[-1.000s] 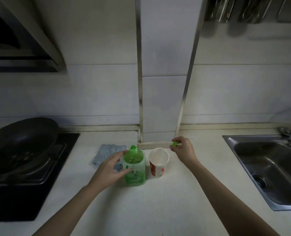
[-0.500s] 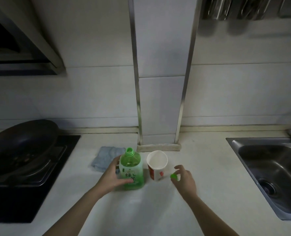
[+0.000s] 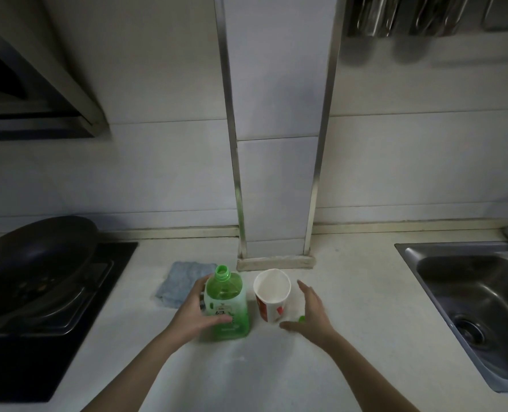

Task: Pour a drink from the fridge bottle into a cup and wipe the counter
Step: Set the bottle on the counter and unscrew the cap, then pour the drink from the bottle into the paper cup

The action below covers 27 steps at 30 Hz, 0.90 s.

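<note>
A green drink bottle (image 3: pixel 227 304) stands upright and uncapped on the white counter (image 3: pixel 246 376). My left hand (image 3: pixel 194 313) grips its left side. A white paper cup with a red print (image 3: pixel 272 295) stands just right of the bottle, open and upright. My right hand (image 3: pixel 310 313) is spread open beside the cup's right side, near it but apart. The small green cap (image 3: pixel 301 318) lies on the counter under my right palm, mostly hidden. A blue cloth (image 3: pixel 178 282) lies flat behind and left of the bottle.
A black stove (image 3: pixel 47 316) with a dark pan (image 3: pixel 35 257) fills the left. A steel sink (image 3: pixel 478 304) is sunk into the counter at right. A tiled pillar (image 3: pixel 276 173) rises behind the cup. Utensils (image 3: pixel 395 16) hang at the top right.
My right hand brought the green cap from near the pillar down to the counter right of the cup, then let it go and opened. My left hand stayed on the bottle.
</note>
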Motion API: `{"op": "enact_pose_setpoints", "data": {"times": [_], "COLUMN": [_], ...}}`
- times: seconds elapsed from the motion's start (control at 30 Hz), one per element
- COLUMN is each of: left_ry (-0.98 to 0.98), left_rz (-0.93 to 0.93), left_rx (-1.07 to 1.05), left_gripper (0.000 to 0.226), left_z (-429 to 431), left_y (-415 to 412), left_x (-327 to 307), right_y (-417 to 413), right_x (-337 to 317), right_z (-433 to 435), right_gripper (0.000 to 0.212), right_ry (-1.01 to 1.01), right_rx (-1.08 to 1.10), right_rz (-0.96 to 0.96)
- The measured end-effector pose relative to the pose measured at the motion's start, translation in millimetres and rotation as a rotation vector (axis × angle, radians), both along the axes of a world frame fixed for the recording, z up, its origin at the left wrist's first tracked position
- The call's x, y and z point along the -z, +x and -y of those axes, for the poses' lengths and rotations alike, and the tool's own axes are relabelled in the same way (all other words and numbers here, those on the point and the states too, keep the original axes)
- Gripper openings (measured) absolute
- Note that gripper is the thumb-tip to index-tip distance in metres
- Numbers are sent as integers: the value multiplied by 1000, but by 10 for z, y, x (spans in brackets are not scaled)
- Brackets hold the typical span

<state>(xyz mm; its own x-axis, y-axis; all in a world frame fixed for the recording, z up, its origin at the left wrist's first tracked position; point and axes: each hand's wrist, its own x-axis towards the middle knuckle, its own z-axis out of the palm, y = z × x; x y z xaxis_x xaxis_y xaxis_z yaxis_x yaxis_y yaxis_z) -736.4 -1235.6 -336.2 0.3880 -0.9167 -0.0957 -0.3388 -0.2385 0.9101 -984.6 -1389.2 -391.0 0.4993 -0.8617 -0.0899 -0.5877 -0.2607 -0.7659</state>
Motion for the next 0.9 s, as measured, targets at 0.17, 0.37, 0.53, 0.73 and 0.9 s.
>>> {"op": "enact_pose_setpoints", "data": {"times": [0.17,0.37,0.53,0.73,0.9], "left_ry": [2,10,-3,4,-9], "left_rz": [-54,-94,-78,-87,-76], "left_rx": [-5,-12,-17,-74,-143], "left_gripper": [99,89,86,87,85], "left_z": [41,52,89,142,168], "left_y": [14,-9,-9,-2,-36], "left_x": [31,52,11,-78,-305], "right_y": [120,278,351,381,264], "right_x": [-48,-63,-161,-573,-1014], "right_z": [-1,-69,-144,-32,89], "right_gripper": [119,91,72,80,85], "right_ry": [64,160,158,-53,-274], "right_rx": [-69,-52,-35,-47,-92], "right_rz": [112,307,418,235,91]}}
